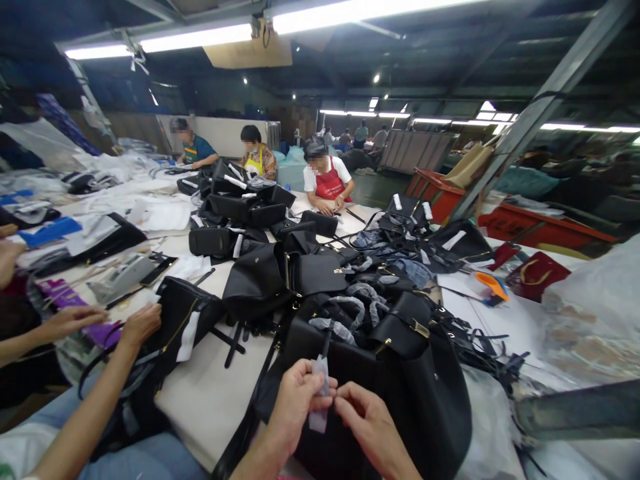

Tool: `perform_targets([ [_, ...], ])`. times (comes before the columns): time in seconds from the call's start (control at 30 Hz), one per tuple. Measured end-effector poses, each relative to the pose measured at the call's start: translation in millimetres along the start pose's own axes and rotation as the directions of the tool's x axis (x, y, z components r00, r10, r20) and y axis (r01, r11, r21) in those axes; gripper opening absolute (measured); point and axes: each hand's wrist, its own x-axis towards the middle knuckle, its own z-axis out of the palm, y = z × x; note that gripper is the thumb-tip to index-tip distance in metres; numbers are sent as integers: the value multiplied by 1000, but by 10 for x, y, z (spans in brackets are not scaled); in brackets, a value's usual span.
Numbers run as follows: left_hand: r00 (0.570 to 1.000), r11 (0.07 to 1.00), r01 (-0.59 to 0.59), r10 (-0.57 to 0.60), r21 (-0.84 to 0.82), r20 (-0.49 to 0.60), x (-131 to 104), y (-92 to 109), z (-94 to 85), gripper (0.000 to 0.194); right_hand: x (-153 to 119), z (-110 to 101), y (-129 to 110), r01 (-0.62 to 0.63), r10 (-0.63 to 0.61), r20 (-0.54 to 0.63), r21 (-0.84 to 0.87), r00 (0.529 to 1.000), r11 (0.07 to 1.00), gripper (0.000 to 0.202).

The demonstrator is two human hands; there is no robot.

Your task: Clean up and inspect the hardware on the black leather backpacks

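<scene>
A large black handbag (425, 407) with gold-coloured fittings lies in front of me. My left hand (295, 400) pinches a strip of pale translucent wrapping (319, 421) between thumb and fingers. The strip hangs over the front of the bag, around the lower end of a thin black strap (327, 343). My right hand (373, 427) is just to its right, thumb and fingertips pressed together beside the left fingertips. What that pinch holds, if anything, is too small to make out. Carrying handles (350, 310) above are wrapped in similar film.
More black bags (255, 280) are heaped across the white table (210, 400). At my left, a co-worker's hands (143, 323) touch a black bag with a gold zip. Several people work beyond. A metal post (545, 113) slants at right, near red bins (545, 223).
</scene>
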Motion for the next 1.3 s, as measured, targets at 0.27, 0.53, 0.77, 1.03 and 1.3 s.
perform_targets([
  [0.27, 986, 985, -160, 163, 70, -36, -2, -71, -59, 38, 179, 113, -240, -28, 26, 12, 215, 1000, 976, 37],
  [0.53, 962, 944, -229, 256, 239, -92, 5, -80, -102, 40, 261, 214, -274, -49, 51, 6, 404, 999, 914, 39],
  [0.77, 955, 924, -242, 281, 296, -98, 1, -56, -109, 34, 378, 324, -312, -90, 134, -77, 423, 988, 902, 42],
  [1.03, 929, 889, -266, 339, 371, -146, 4, -59, -81, 26, 403, 326, -276, -89, 134, -75, 436, 988, 896, 42],
  [1.3, 914, 808, -318, 401, 497, -68, 18, 0, -128, 23, 405, 303, -303, -25, 50, -55, 386, 997, 922, 41],
])
